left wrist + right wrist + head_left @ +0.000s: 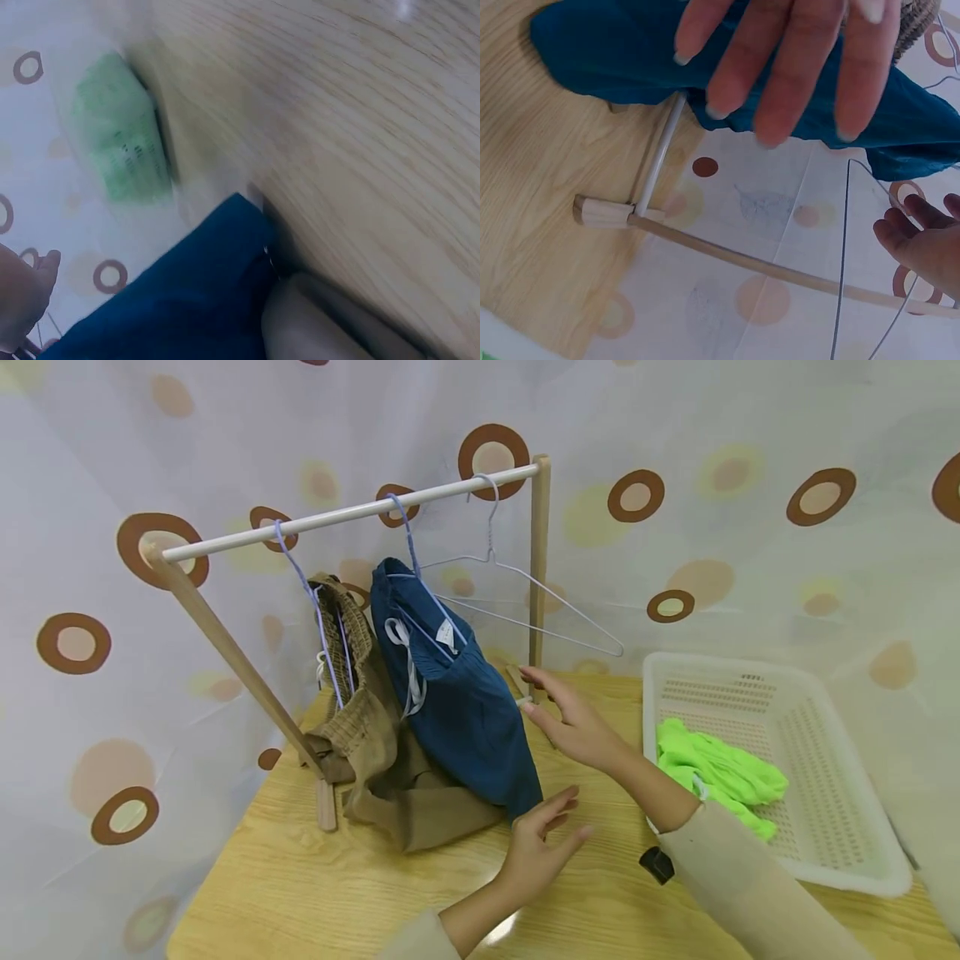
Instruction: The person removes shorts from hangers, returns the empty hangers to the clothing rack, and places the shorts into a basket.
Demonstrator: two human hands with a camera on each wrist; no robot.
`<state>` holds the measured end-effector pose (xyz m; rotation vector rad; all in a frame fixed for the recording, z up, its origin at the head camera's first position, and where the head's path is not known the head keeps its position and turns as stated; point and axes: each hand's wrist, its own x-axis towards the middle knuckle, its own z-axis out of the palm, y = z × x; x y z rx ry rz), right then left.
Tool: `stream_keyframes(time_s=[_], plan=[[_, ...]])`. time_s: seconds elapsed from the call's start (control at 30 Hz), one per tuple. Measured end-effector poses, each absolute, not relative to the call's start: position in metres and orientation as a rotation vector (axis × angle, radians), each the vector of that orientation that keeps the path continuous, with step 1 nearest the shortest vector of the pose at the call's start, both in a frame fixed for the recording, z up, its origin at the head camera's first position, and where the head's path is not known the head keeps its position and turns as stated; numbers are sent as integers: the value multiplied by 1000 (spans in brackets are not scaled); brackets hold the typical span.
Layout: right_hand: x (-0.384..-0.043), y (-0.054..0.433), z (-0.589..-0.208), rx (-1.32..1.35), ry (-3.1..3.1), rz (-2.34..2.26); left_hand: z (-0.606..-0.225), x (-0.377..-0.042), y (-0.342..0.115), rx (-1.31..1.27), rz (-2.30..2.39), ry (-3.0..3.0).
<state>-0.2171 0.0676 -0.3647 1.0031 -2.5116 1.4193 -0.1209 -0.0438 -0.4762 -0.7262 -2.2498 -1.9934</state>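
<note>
Blue garment [476, 718] is hanging at the middle of the clothes rack [330, 516], above the wooden tabletop [255, 877]. Beside the rack, on the wearer's right, I see a white basket [817, 768]. Next come the person's two arms, in pale sleeves, both stretched forward. The hands are released and hold nothing. The right hand [573, 727] is raised beside the blue garment, its fingers directed towards the cloth and its thumb apart; whether it touches, I cannot tell. The left hand [532, 852] is lower, near the garment's bottom end, with the fingers spread and pointing to the right.

Brown garment [375, 768] hangs next to the blue one and partly lies on the tabletop. The blue garment has its waist upward, and its long axis goes obliquely down towards the wearer's right. A bare white hanger [491, 539] is near the rack's right end. Lime-green cloth [720, 768] lies crumpled in the basket. Smaller are the white drawstring [411, 668] at the blue waist and a black object [657, 865] beside the basket.
</note>
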Motion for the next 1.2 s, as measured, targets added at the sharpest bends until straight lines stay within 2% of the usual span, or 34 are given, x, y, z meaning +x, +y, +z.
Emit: stream_keyframes(time_s=[0.83, 1.03, 1.2], plan=[[-223, 40, -357, 1027, -2508, 1570, -447, -120, -119, -756, -1707, -1976], [-221, 30, -351, 1023, -2517, 1604, -428, -121, -138, -730, -1633, -1952], [-221, 18, -347, 900, -2552, 1617, -403, -126, -155, -765, -1572, -1848]])
